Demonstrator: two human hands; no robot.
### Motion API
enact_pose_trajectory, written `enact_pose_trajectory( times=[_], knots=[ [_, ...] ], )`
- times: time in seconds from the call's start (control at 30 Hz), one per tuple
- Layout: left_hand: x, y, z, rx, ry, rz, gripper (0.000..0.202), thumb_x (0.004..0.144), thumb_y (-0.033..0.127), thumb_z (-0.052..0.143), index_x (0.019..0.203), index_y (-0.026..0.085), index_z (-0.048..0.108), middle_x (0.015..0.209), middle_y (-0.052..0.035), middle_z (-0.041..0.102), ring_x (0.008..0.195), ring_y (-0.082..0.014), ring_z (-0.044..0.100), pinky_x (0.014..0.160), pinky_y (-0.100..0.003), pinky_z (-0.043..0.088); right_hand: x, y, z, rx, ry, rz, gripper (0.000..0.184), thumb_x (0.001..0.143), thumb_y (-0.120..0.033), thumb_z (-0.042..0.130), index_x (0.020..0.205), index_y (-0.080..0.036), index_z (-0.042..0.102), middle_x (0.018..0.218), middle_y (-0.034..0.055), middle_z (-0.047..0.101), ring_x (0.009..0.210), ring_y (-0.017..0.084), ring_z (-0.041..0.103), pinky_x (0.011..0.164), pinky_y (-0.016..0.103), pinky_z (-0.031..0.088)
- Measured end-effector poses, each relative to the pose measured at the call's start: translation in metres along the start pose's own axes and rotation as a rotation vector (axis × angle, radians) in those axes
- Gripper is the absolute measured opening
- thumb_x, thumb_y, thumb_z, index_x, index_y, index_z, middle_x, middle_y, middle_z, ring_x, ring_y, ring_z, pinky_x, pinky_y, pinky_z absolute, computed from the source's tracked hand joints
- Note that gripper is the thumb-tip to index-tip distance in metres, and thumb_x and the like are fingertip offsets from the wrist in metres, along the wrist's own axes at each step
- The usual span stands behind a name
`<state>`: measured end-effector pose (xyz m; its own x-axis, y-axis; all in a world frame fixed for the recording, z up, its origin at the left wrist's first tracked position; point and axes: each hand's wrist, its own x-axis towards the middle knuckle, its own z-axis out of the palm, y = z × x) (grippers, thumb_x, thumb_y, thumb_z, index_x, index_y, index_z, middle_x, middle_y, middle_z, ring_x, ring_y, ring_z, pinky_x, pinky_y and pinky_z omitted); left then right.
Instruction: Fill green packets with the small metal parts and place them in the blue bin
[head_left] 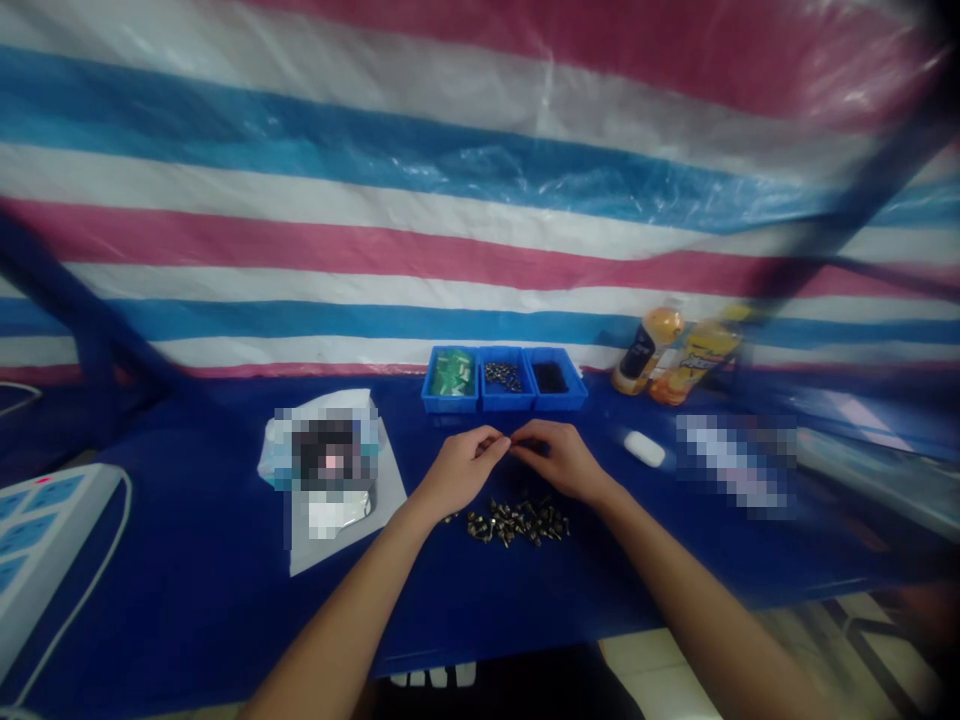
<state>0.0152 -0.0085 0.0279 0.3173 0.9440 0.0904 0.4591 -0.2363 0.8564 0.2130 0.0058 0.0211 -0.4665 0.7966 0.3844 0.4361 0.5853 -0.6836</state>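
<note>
A striped plastic tarp [480, 200] in blue, white and pink hangs beyond a dark blue bench [450, 620], far ahead of the hands. A white power strip [52, 540] lies at the bench's left edge, well left of the fingers [495, 443]. Nearer on that side is a white plastic bag [277, 450] on a grey sheet [352, 520], partly blurred out. To the far right, past the hands, stand two juice bottles [649, 350] [697, 355], with a blurred patch [735, 465] in front of them.

Straight ahead of the fingers, three blue bins [504, 402] sit side by side. The left bin holds green packets [452, 373], the middle one dark screws [502, 376], and the right one black bits [550, 377]. A small white oval block [643, 449] lies just right of the right hand [562, 460].

The left hand [461, 468] and right hand meet at the fingertips, curled and pinched closed, though anything held between them is too small to tell. Just below the fingers, toward the person, lies a loose pile of small metal screws [517, 522], with nothing between it and the hands.
</note>
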Motion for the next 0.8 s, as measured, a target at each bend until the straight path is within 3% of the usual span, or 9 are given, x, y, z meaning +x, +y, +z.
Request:
enact_pose_trajectory(
  times=[0.13,0.3,0.53,0.8],
  knots=[
    [-0.0009,0.0023,0.0014,0.000,-0.019,0.036,0.027,0.092,0.041,0.047,0.091,0.020,0.065,0.082,0.0000,0.067,0.076,-0.0171,0.060,0.070,-0.028,0.040,-0.0013,-0.0020,0.0046,0.043,0.041,-0.008,0.007,0.085,-0.022,0.064,0.087,-0.019,0.069,0.084,0.0030,0.069,0.067,0.012,0.059,0.063,0.024,0.046],
    [0.0011,-0.0024,0.0008,-0.133,-0.057,0.045,0.023,0.089,0.038,0.053,0.095,0.019,0.064,0.092,-0.0020,0.068,0.085,-0.0179,0.061,0.078,-0.029,0.042,-0.0024,0.0025,0.0076,0.110,0.069,0.046,0.018,0.083,-0.027,0.068,0.098,-0.019,0.069,0.083,0.0030,0.071,0.069,0.014,0.063,0.065,0.025,0.049],
    [0.0028,-0.0033,-0.0016,-0.204,-0.046,-0.028,0.028,0.089,0.043,0.052,0.086,0.018,0.061,0.072,0.0016,0.058,0.070,-0.0144,0.053,0.068,-0.026,0.039,-0.0010,-0.0040,0.0022,0.116,0.047,-0.023,0.017,0.084,-0.033,0.068,0.096,-0.021,0.073,0.089,0.0039,0.073,0.074,0.015,0.065,0.065,0.025,0.049],
    [0.0006,-0.0014,-0.0005,-0.257,-0.144,-0.053,0.033,0.090,0.047,0.049,0.091,0.018,0.064,0.072,0.0007,0.058,0.068,-0.0140,0.050,0.065,-0.026,0.036,-0.0005,-0.0051,0.0034,0.124,0.107,-0.056,0.017,0.082,-0.036,0.071,0.085,-0.019,0.069,0.083,0.0040,0.067,0.073,0.015,0.063,0.064,0.025,0.049]
  ],
)
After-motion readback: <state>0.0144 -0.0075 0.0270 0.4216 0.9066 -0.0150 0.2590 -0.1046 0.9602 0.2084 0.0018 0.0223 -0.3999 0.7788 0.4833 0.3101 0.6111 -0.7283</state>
